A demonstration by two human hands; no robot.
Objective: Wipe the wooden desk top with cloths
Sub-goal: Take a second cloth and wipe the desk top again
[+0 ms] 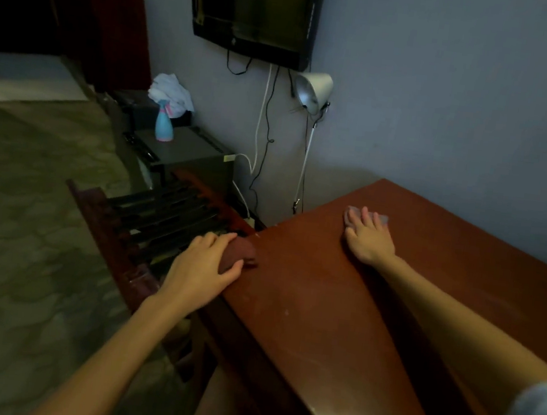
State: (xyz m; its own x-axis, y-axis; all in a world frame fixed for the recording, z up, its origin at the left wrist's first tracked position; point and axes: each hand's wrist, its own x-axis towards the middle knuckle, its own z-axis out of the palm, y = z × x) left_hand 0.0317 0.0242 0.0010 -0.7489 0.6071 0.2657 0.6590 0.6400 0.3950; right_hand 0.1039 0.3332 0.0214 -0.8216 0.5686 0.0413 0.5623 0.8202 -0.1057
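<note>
The reddish-brown wooden desk top (322, 299) fills the right half of the view. My left hand (204, 264) is at the desk's left edge and grips a dark brown cloth (242, 250), fingers and thumb curled round it. My right hand (368, 236) lies flat near the far left part of the desk top, its straight fingers pressing a small grey-pink cloth (381, 217) onto the wood. Most of that cloth is hidden under the fingers.
Left of the desk stands a dark slatted wooden rack (160, 217). Behind it a grey box (186, 151) carries a blue spray bottle (164, 123) and a white rag (172, 91). A white lamp (314, 90), hanging cables (262, 144) and a wall-mounted screen (255, 8) are on the wall.
</note>
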